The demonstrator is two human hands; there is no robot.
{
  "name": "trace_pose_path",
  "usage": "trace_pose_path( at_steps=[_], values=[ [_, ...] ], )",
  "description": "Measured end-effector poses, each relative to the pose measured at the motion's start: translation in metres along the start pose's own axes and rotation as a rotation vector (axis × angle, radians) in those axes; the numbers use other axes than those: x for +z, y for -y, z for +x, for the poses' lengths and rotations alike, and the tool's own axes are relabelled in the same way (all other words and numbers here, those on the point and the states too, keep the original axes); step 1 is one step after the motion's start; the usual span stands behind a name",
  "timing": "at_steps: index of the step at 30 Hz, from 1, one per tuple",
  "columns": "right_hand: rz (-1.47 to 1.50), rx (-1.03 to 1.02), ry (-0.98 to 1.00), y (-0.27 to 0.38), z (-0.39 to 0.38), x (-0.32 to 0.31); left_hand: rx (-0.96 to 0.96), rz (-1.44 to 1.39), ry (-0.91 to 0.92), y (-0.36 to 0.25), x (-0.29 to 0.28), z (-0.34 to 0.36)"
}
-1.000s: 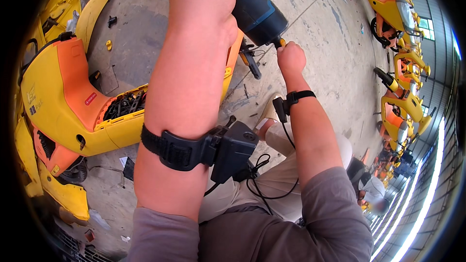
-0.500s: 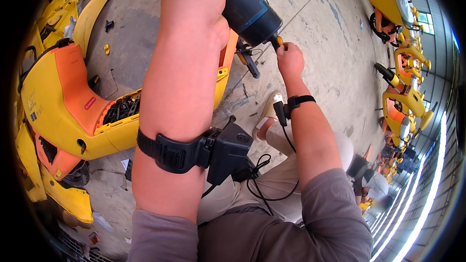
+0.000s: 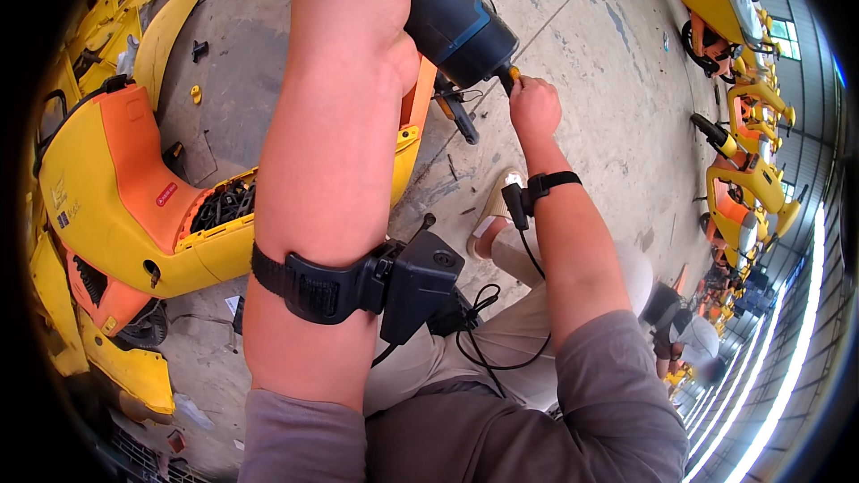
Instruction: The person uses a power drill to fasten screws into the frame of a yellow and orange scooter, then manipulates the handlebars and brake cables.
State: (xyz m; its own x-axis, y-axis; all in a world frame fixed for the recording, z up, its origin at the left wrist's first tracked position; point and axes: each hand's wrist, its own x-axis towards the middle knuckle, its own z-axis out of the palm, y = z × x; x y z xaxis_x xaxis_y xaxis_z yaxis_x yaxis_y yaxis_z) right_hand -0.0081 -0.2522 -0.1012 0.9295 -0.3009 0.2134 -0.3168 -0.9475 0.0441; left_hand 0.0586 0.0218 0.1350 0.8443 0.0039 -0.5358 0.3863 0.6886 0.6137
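My left hand (image 3: pixel 380 0) is closed on a black cordless impact driver (image 3: pixel 461 31) with a blue band. Its grip and fingers are mostly hidden behind my wrist and the top edge. The driver's nose points down to the right. My right hand (image 3: pixel 535 105) pinches a dark shaft with a small yellow part (image 3: pixel 514 73) at the nose; whether it is a bit or a socket is hidden by my fingers. Behind my left arm lies a yellow and orange scooter body (image 3: pixel 134 179), with dark cables in its open underseat bay.
Loose yellow panels (image 3: pixel 165 36) are piled at the left. A black part (image 3: pixel 199 51) and a small yellow piece (image 3: pixel 196 94) lie on the concrete floor. Yellow scooters (image 3: pixel 747 179) stand in a row at right, near a person in a pale cap (image 3: pixel 698 338). Each forearm wears a strapped device with cables.
My left hand and the driver have shifted very slightly left. My right hand keeps its pinch at the nose, almost still.
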Motion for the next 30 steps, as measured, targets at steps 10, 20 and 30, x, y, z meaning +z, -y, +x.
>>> trace_pose_path(
  at_steps=[10, 20, 30],
  values=[
    [-0.017, -0.046, 0.013, -0.015, 0.003, 0.002, -0.008, -0.004, 0.071, 0.003, 0.002, 0.005],
    [-0.024, -0.077, 0.049, -0.017, 0.01, 0.003, -0.075, 0.014, -0.017, 0.003, 0.001, 0.014],
    [0.157, 0.042, 0.149, -0.023, 0.012, -0.007, 0.001, 0.011, -0.002, 0.006, -0.001, 0.008]
  ],
)
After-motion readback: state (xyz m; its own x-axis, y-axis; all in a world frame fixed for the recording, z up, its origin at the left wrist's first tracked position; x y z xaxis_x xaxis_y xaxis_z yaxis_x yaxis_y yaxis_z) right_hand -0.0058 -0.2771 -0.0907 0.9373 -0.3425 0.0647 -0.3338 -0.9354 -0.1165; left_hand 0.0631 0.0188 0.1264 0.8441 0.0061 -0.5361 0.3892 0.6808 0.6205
